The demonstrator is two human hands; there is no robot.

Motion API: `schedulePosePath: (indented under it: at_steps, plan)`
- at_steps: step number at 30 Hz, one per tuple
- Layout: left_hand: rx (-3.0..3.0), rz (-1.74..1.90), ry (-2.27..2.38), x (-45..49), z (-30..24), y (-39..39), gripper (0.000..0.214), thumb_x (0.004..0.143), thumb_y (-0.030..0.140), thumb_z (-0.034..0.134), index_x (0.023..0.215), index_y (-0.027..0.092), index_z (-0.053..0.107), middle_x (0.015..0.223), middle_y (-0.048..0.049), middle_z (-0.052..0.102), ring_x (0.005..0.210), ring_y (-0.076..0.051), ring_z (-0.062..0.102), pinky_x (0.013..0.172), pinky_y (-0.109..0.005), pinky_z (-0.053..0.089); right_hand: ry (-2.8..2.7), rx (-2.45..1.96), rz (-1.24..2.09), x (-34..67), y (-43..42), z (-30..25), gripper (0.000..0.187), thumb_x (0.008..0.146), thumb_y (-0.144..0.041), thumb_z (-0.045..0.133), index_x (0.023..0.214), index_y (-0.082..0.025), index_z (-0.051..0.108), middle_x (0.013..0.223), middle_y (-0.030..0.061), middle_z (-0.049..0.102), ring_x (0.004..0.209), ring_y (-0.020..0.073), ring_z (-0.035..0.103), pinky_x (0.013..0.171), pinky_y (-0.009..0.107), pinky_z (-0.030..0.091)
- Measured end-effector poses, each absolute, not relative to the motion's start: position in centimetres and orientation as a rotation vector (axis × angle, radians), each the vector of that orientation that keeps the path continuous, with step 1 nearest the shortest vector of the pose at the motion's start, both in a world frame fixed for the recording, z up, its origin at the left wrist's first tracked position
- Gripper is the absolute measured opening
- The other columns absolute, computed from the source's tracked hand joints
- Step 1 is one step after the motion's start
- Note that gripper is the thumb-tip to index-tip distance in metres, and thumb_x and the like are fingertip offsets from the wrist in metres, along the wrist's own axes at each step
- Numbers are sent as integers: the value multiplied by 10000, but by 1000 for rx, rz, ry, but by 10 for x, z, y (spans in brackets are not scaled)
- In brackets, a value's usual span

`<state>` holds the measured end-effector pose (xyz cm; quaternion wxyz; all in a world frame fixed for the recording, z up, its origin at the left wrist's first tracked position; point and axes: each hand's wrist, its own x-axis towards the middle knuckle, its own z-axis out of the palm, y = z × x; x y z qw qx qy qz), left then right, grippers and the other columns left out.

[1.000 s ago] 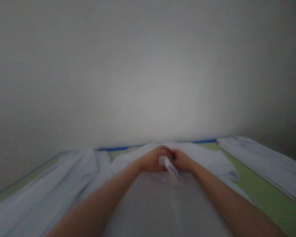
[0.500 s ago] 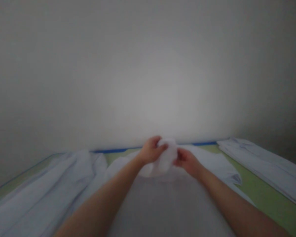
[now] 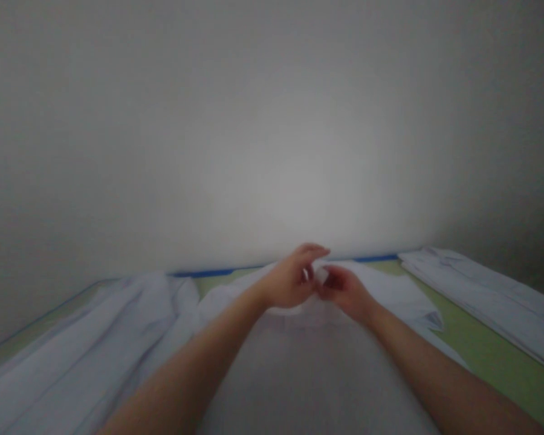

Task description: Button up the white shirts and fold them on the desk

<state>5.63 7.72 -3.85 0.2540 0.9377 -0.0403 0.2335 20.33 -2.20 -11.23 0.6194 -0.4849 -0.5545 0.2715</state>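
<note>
A white garment (image 3: 317,374) is spread out in front of me, its far part reaching toward the wall. Over that far part, my left hand (image 3: 294,278) has its fingers apart, the upper ones stretched to the right. Its thumb side is close to a small white fold of cloth (image 3: 321,276); whether it touches is blurred. My right hand (image 3: 342,293) pinches this fold between thumb and fingers. Whether the fold belongs to the garment below cannot be made out, as the hands cover the spot.
Another white garment (image 3: 95,338) lies rumpled on the left. At the right, folded white cloth (image 3: 485,302) rests on the green tabletop (image 3: 485,356). Blue edging (image 3: 204,273) runs along the table's back, against a plain grey wall (image 3: 272,133).
My left hand has let go of the bunched white cloth, opened its fingers and moved right toward my right hand. The raised cloth has dropped; my right hand stays nearly in place.
</note>
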Motion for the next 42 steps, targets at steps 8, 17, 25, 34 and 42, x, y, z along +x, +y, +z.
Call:
schedulePosePath:
  at_steps: [8,17,25,34,42]
  plan:
    - [2513,520,150,62,-51,105,241,775,324,586,957,168,570,596,17,580,523,-91,528,498,-188,392,-1690,-1347,447,220,-24,-117,271,574,-117,616,825,-175,533,764,-2,568,701,131,524,644,246,422]
    - [2368,579,319,56,-45,131,275,764,412,594,881,172,528,544,30,560,481,-93,535,437,-168,356,-1975,-1560,-110,247,-33,-116,473,578,-96,615,1040,-196,598,1064,80,543,989,216,490,875,358,396]
    - [2296,609,227,53,-37,139,273,773,401,595,887,155,562,583,12,559,516,-94,541,472,-185,399,-1858,-1645,-566,263,-22,-126,324,704,-71,570,980,-221,651,1085,89,511,1021,225,433,883,409,376]
    - [2425,780,42,58,-28,116,161,747,301,634,767,142,619,1113,-87,563,647,-60,515,581,-198,421,-1820,-1322,-609,245,-32,-98,145,776,-163,577,845,-240,679,1119,49,583,1151,238,409,975,439,326]
    - [2373,492,-6,67,-41,105,239,745,304,605,895,118,598,695,7,560,480,-43,379,446,-179,292,-1863,-1201,-341,224,-33,-92,94,741,-313,679,768,-225,658,792,29,668,863,185,574,835,357,414]
